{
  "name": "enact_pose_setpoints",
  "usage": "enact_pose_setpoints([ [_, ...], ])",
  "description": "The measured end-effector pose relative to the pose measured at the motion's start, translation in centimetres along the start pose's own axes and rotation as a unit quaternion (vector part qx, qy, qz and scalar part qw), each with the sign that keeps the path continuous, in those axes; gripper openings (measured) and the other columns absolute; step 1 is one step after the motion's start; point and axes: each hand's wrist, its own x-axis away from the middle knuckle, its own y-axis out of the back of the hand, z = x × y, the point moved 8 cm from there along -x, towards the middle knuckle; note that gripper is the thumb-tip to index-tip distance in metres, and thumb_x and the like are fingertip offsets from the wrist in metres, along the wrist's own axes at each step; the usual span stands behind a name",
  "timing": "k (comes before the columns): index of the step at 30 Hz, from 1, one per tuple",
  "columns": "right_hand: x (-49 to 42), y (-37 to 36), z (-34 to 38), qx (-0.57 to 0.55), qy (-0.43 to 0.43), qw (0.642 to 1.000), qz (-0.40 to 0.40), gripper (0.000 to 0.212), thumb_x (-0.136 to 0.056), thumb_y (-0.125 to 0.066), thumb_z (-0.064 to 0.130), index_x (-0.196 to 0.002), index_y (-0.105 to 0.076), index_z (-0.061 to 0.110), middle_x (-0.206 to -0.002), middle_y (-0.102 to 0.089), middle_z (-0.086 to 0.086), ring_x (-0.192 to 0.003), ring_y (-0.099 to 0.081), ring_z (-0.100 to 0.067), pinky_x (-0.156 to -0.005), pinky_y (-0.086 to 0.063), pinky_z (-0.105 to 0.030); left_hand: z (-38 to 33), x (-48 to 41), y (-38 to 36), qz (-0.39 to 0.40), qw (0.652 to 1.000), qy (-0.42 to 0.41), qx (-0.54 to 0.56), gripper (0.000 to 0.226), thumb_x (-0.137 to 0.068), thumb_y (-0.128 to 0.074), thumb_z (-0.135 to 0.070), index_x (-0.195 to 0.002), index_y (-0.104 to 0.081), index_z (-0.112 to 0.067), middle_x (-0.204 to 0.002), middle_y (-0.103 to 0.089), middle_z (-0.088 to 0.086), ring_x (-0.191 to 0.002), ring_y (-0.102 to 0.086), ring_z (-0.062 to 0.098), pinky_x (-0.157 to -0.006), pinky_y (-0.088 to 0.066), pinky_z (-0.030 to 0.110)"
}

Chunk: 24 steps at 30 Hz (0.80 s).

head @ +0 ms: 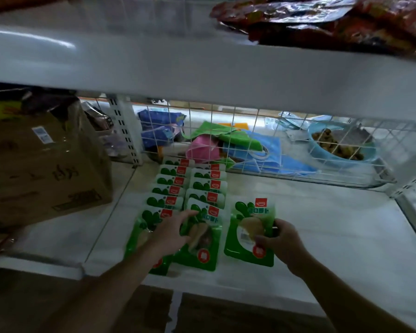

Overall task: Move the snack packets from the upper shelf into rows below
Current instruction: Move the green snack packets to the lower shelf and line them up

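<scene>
Left hand (171,233) flat on packet rows (202,186); right hand (283,241) pinches one packet (247,212), open shelf (334,224) beside it.

Just one head cam, up close, looked forward and down under the upper shelf (202,68) onto the lower shelf (334,236).

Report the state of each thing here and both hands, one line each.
left row, overlapped, lying flat.
middle row, overlapped, lying flat.
lone green packet, flat beside the rows.
left hand, open, fingers flat on the middle row.
right hand, pinching the lone green packet.
red packets, heaped on the upper shelf.
</scene>
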Motion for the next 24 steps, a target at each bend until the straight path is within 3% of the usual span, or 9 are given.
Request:
enact_pose_setpoints([
  [6,0.8,-0.8,-0.4,-0.021,-0.011,1.0,0.013,0.032,-0.077,-0.078,0.002,-0.105,-0.063,0.009,-0.098,-0.07,-0.011,-0.086,-0.072,-0.023,-0.065,-0.06,-0.029,-0.4,0.3,-0.1,-0.016,0.992,-0.02,-0.126,0.074,-0.088,-0.073,-0.023,-0.15,-0.034,-0.04,-0.146,-0.05,-0.001,-0.134,-0.046,0.021,-0.108,-0.043,0.043],
  [16,1.7,-3.6,-0.7,-0.051,-0.037,0.997,0.042,0.035,-0.078,-0.078,0.001,-0.108,-0.061,0.009,-0.101,-0.071,-0.009,-0.086,-0.073,-0.02,-0.065,-0.061,-0.029,-0.6,0.1,-0.6,-0.059,0.981,-0.033,-0.184,0.071,-0.09,-0.069,-0.027,-0.152,-0.035,-0.031,-0.143,-0.052,0.007,-0.129,-0.052,0.025,-0.109,-0.043,0.043],
  [22,2.2,-7.6,-0.1,-0.034,-0.028,0.996,0.076,0.035,-0.08,-0.076,0.001,-0.109,-0.06,0.014,-0.105,-0.069,-0.008,-0.091,-0.071,-0.021,-0.069,-0.062,-0.03,-0.7,0.7,0.3,-0.064,0.989,-0.039,-0.128,0.078,-0.089,-0.071,-0.023,-0.154,-0.029,-0.029,-0.143,-0.054,0.001,-0.131,-0.051,0.021,-0.109,-0.044,0.041],
  [24,2.2,-8.9,-0.1,-0.01,-0.021,0.997,0.074,0.035,-0.079,-0.077,0.002,-0.106,-0.06,0.016,-0.105,-0.068,-0.007,-0.092,-0.071,-0.021,-0.074,-0.063,-0.034,-0.5,1.2,1.2,-0.087,0.991,-0.027,-0.095,0.073,-0.091,-0.068,-0.017,-0.153,-0.031,-0.025,-0.119,-0.064,-0.001,-0.108,-0.062,0.017,-0.093,-0.052,0.033],
])
